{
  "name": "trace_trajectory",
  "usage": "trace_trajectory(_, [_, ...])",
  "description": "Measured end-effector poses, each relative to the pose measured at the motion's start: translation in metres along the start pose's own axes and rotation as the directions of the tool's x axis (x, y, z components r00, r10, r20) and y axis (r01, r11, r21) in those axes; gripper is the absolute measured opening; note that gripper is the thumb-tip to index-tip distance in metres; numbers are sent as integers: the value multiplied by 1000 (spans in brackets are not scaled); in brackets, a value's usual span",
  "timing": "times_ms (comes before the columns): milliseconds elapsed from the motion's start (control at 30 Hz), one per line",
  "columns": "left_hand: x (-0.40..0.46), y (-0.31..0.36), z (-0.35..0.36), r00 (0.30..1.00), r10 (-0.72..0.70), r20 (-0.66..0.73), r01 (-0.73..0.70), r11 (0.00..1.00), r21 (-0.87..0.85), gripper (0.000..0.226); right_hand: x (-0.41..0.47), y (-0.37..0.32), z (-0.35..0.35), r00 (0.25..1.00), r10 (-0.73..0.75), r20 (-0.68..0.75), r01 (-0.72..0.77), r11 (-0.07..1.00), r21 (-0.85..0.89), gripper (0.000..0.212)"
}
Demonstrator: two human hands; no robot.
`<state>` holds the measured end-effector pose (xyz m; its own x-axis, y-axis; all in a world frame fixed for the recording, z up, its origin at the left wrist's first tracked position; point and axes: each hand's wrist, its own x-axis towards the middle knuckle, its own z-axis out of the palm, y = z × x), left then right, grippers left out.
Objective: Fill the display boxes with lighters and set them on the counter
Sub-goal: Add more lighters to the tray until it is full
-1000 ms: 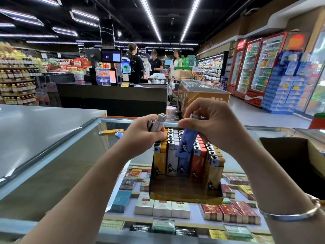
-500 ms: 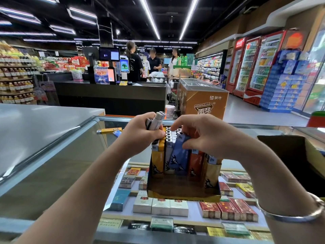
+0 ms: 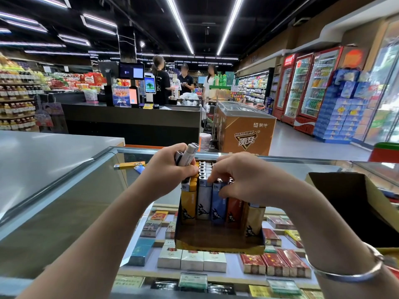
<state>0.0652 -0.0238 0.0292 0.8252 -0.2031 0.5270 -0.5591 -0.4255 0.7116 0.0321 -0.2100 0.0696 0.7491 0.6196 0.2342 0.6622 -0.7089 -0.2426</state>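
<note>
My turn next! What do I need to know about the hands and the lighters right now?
Left hand: grips a small bunch of spare lighters above the box's left corner.
Right hand: fingertips press on the top of the blue lighter in the front row.
Display box: stands on the glass counter, its rows nearly full.
Two loose lighters lie on the glass to the left.
Done: most lighters are in.
Left: probably seat the blue one, add the spares and the loose ones.
</note>
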Motion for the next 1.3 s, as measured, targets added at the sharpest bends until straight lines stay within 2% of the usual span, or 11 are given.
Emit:
trace_trajectory(133, [0,0,0,1000,23,1,-23,1000,-7,13,0,-2,2,1000,13,-17,-13,1000,-21,36])
trace_trajectory(333, [-1,4,-1,997,79,-13,-79,997,14,41,-1,2,-5,999,10,-53,-7,998,64,12])
trace_trajectory(433, [-2,7,-2,990,128,-62,-126,991,43,49,-2,5,-5,999,-1,-49,6,996,94,10])
trace_trajectory(533, [-4,14,-3,961,241,-136,-219,962,161,43,0,2,-2,962,-76,-261,111,986,124,13])
trace_trajectory(633, [-5,22,-5,914,381,-139,-322,891,321,43,1,-4,0,843,-76,-532,191,968,164,21])
trace_trajectory(700, [-8,26,-4,888,443,-121,-352,826,440,45,3,-7,0,823,-28,-568,213,941,262,26])
trace_trajectory(833, [-11,30,-1,862,502,-75,-369,722,585,40,7,-9,7,867,35,-496,203,886,417,25])
trace_trajectory(933, [-10,30,1,883,466,-47,-379,770,514,46,8,-8,11,874,40,-484,217,859,464,12])
trace_trajectory(1133, [-9,28,-1,881,472,-39,-408,797,445,54,8,-2,7,866,153,-477,179,795,580,9])
trace_trajectory(1233, [-9,28,-2,868,482,-121,-399,822,406,51,7,4,2,839,288,-462,156,685,711,15])
trace_trajectory(1300, [-8,26,-4,875,425,-230,-355,888,293,39,5,9,-3,808,377,-453,156,605,781,16])
